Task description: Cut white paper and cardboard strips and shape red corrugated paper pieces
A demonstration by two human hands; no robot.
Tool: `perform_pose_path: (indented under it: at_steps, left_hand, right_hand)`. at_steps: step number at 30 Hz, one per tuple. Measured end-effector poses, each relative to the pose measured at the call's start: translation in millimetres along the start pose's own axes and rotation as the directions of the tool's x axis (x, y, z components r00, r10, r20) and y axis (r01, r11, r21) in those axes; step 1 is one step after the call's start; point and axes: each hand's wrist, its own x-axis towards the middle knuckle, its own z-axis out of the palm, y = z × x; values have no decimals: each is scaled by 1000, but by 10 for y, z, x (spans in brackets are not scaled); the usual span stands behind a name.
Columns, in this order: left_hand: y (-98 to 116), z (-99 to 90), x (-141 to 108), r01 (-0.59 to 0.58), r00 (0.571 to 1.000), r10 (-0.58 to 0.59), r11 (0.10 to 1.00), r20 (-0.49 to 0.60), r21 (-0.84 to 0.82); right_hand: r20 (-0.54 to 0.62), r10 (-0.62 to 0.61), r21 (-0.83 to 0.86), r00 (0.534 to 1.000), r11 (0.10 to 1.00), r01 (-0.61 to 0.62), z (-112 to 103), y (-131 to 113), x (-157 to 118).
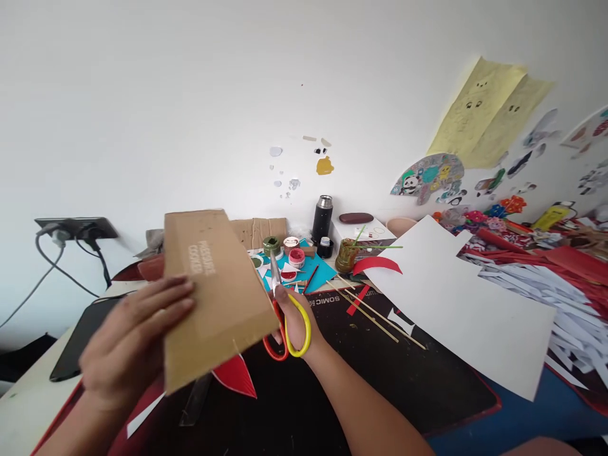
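A flat piece of brown cardboard [223,297] with white printing is raised and tilted over the desk mat. My left hand [137,329] grips it along its left edge, fingers laid over the front and thumb hidden. Against the cardboard's right edge, my right hand [297,323] is closed on a pair of scissors [298,329] with one red and one yellow handle loop. The blades point up and away from me, and part of this hand is hidden by the handles. Under the cardboard lie a pointed red paper piece [237,377] and a dark, see-through strip [196,402].
Paint pots [297,256] stand on blue paper behind the scissors, beside a black flask [323,218]. Thin sticks [375,316] lie on the black mat [380,392]. A large white sheet [470,310] and piled paper strips [546,304] cover the right side. A power strip [76,228] is at left.
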Motion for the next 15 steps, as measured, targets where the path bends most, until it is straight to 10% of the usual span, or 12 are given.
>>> perform_pose_path:
  at_steps: [3, 7, 11, 13, 15]
  left_hand:
    - [-57, 153, -184, -284, 945, 270, 957, 183, 54]
    - [-125, 260, -343, -315, 901, 293, 949, 319, 18]
    - [-84, 349, -330, 117, 993, -112, 985, 46, -128]
    - [-81, 357, -239, 307, 951, -309, 921, 30, -239]
    - [-100, 333, -138, 572, 817, -519, 671, 252, -471]
  right_hand:
    - [-38, -37, 1, 999, 999, 38, -24, -26, 2]
    - [50, -45, 135, 998, 990, 38, -38, -41, 2]
    - [49, -14, 121, 999, 993, 8, -28, -44, -31]
    - [4, -16, 27, 1000, 1000, 16, -19, -53, -52]
    - [-40, -32, -76, 999, 997, 29, -7, -63, -69]
